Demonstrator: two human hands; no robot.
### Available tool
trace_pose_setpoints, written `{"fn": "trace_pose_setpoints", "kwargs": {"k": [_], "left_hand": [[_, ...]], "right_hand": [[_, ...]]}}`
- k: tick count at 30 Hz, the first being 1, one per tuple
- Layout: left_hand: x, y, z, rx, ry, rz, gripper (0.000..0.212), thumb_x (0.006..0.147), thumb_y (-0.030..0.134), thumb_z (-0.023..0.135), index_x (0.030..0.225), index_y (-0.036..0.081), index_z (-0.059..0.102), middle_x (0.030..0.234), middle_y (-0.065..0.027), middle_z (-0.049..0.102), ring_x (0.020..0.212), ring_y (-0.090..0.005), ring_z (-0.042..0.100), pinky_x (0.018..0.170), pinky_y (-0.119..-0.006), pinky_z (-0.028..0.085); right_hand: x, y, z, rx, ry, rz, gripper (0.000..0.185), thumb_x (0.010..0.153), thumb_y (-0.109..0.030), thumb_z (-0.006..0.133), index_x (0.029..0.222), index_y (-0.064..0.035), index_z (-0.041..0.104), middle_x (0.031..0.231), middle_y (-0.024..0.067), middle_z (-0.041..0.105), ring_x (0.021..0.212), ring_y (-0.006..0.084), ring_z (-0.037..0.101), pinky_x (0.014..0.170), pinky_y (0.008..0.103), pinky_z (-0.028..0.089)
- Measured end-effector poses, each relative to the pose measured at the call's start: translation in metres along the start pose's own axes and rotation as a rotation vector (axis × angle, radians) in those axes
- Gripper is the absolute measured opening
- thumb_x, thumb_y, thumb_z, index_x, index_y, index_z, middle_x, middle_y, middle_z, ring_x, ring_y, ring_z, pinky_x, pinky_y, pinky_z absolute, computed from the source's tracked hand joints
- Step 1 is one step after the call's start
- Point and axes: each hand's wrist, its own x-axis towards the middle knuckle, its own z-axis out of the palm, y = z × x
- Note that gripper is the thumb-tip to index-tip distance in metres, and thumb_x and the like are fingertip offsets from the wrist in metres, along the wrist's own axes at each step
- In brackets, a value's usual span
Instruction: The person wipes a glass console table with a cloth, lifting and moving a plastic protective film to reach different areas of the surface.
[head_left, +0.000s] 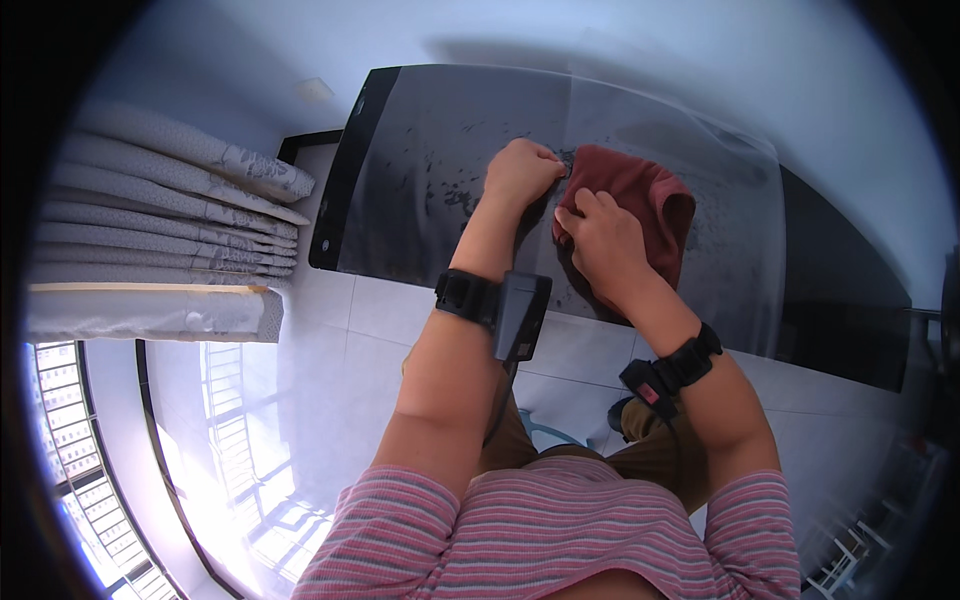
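Observation:
A dark red cloth (622, 180), folded over with a loose curled edge at its right, lies on a dark glossy table top (405, 165) covered by a clear sheet. My right hand (606, 232) rests on the cloth's near left part, with fingers bent and the thumb tip against the fabric; whether it grips a fold is not clear. Just left of the cloth, my left hand (523, 171) is at the table with its fingers curled in and pointing toward the cloth. What its fingertips hold, if anything, is hidden. Dark marks or wet spots are scattered over the sheet around both hands.
Behind the table stands a pale wall (525, 30). Grey patterned curtains (180, 202) hang at the left, above a bright barred window (82, 420). Light floor tiles (322, 375) lie nearer me. Part of a blue stool (551, 431) shows between my legs, and a white rack-like object (847, 559) is at lower right.

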Motion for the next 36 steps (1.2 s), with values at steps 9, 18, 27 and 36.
{"fn": "trace_pose_setpoints", "kwargs": {"k": [9,18,27,36], "left_hand": [[0.005,-0.004,0.0,0.011,-0.004,-0.006,0.02,0.066,0.024,0.062,0.081,0.012,0.068,0.079,-0.0111,0.064,0.079,-0.0266,0.061,0.073,-0.033,0.047],[0.012,-0.008,0.003,-0.005,0.016,0.075,0.024,0.068,0.025,0.061,0.081,0.006,0.066,0.065,-0.0073,0.061,0.058,-0.0177,0.058,0.059,-0.029,0.045],[0.009,-0.003,0.003,-0.007,-0.004,0.051,0.023,0.07,0.024,0.059,0.082,0.005,0.066,0.064,-0.0075,0.06,0.057,-0.017,0.058,0.058,-0.028,0.045],[0.012,-0.009,0.003,0.024,-0.015,0.061,0.024,0.07,0.023,0.059,0.085,0.005,0.066,0.066,-0.0082,0.061,0.058,-0.0167,0.059,0.059,-0.027,0.046]], "right_hand": [[0.001,-0.002,-0.002,0.045,-0.05,0.043,0.018,0.066,-0.006,0.059,0.084,-0.0069,0.063,0.083,0.0075,0.051,0.079,0.024,0.052,0.061,0.0345,0.046],[0.02,0.001,0.005,-0.019,0.066,0.083,0.024,0.069,-0.002,0.056,0.089,-0.0111,0.065,0.076,0.0057,0.048,0.076,0.0227,0.052,0.061,0.0353,0.045],[0.012,-0.007,0.006,-0.078,0.017,0.033,0.022,0.064,-0.006,0.059,0.086,-0.0081,0.063,0.082,0.0067,0.051,0.077,0.0226,0.052,0.06,0.0334,0.044],[0.0,-0.011,0.002,-0.017,-0.015,0.031,0.02,0.064,-0.006,0.059,0.083,-0.0098,0.065,0.08,0.0068,0.051,0.078,0.0227,0.052,0.061,0.0346,0.044]]}}
